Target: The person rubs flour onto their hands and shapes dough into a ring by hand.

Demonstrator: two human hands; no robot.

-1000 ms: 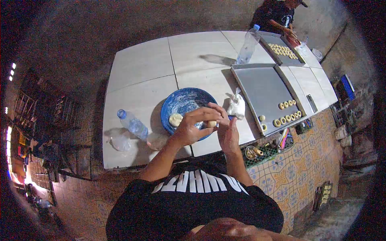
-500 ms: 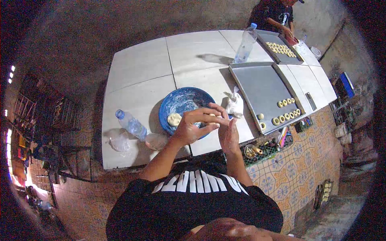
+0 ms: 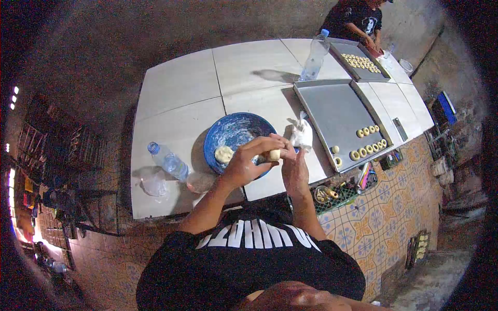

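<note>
My left hand (image 3: 250,161) is closed on a small pale dough piece (image 3: 274,155), its thumb and fingers around it at the right rim of a blue bowl (image 3: 232,128). Against the same piece rests my right hand (image 3: 294,165), its fingers meeting those of my left. A larger lump of dough (image 3: 223,154) lies in the floury bowl. Just beyond my right hand stands a white plastic bag (image 3: 301,133). On the near metal tray (image 3: 332,111) are several dough rings (image 3: 362,152) and a small ball (image 3: 335,149).
Bottles (image 3: 175,167) (image 3: 314,59) and a clear bag (image 3: 153,184) are on the table (image 3: 176,83). A co-worker (image 3: 358,23) is beside the far tray of rings (image 3: 360,64). A green crate (image 3: 332,203) sits below the table edge.
The fingers of both hands have drawn closer together, and the dough piece shows more clearly between them. The view has shifted slightly. The co-worker's hands have moved a little.
</note>
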